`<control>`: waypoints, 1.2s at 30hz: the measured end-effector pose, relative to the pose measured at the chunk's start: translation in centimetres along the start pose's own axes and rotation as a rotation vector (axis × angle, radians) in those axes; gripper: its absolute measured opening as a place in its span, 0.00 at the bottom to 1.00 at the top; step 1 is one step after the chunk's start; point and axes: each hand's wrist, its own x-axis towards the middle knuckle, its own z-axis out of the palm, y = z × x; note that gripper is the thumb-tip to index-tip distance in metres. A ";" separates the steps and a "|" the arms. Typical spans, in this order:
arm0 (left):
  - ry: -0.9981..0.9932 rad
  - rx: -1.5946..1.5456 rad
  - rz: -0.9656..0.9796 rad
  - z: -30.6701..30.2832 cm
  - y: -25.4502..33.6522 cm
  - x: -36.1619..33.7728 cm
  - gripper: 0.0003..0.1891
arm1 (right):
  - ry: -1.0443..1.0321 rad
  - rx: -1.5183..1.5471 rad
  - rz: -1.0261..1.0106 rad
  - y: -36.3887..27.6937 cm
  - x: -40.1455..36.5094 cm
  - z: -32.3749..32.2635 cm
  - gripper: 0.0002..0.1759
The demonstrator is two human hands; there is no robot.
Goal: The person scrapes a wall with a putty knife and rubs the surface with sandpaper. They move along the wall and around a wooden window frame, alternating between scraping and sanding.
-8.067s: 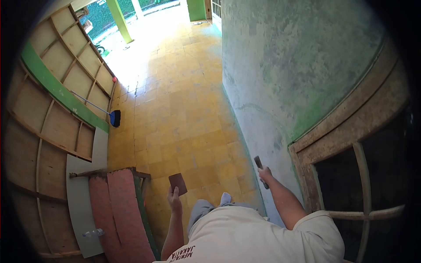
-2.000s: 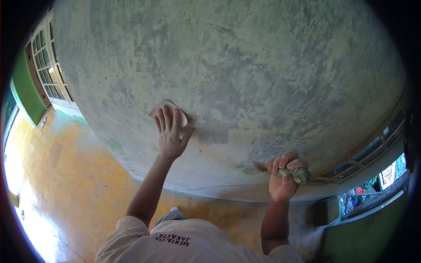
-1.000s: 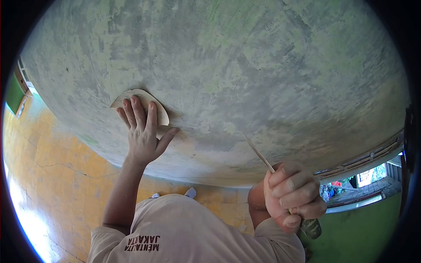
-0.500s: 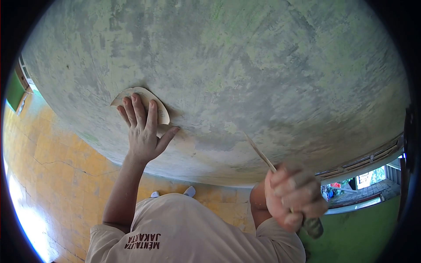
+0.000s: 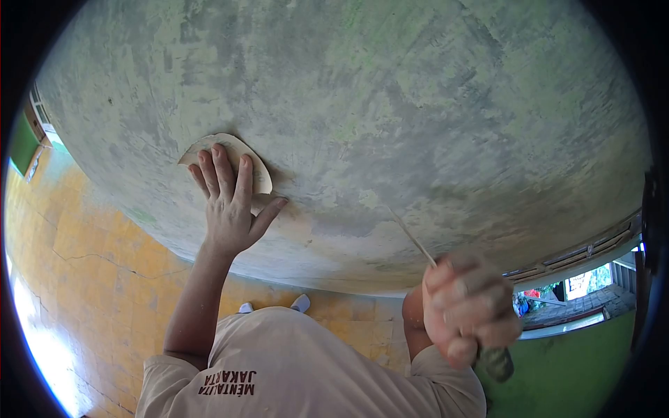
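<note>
My left hand (image 5: pixel 232 198) lies flat with fingers spread on a pale curved sheet of sandpaper (image 5: pixel 240 150), pressing it against the patchy grey-green wall (image 5: pixel 362 118). The sheet's upper and right edges show past the fingers. My right hand (image 5: pixel 470 303) is blurred and closed round a scraper (image 5: pixel 413 238). Its thin blade points up and left toward the wall and looks almost edge-on. The dark rounded butt of its handle juts out below the fist, and the rest of the handle is hidden by the fingers.
Orange-yellow flooring (image 5: pixel 104 244) with cracks runs along the wall's foot, at the left and below. My feet (image 5: pixel 301 303) show just past my shirt (image 5: pixel 293 362). At the right are a slatted wooden frame (image 5: pixel 571 254), a window opening (image 5: pixel 564 303) and a green wall (image 5: pixel 564 376).
My left hand and the sandpaper have shifted very slightly to the right. The scraper blade has turned and looks narrower, while my right fist stays in nearly the same place.
</note>
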 end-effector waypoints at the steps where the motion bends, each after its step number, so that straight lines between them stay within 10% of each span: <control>1: 0.002 -0.011 -0.001 0.0 0.1 0.0 0.46 | -0.020 0.025 -0.085 -0.2 0.0 0.1 0.14; 11: -0.041 0.003 0.017 -0.4 0.2 0.1 0.48 | -0.278 0.115 -0.094 2.0 2.1 0.2 0.14; 13: -0.039 0.009 0.017 -0.4 0.2 0.2 0.48 | -0.095 -0.078 0.207 2.5 2.0 1.3 0.13; 25: 0.029 -0.038 -0.024 0.3 0.1 -0.2 0.43 | -0.588 -0.022 0.096 0.7 4.2 0.4 0.16; 26: 0.029 -0.039 -0.027 0.3 0.1 -0.2 0.43 | -0.583 -0.376 0.296 -0.2 4.6 1.1 0.16; 30: 0.032 -0.040 -0.031 0.3 0.1 -0.2 0.43 | -0.516 0.011 0.001 1.1 4.3 0.2 0.14; 36: 0.032 -0.037 -0.032 0.3 0.0 -0.2 0.43 | -0.384 -0.046 0.111 1.6 3.6 0.6 0.14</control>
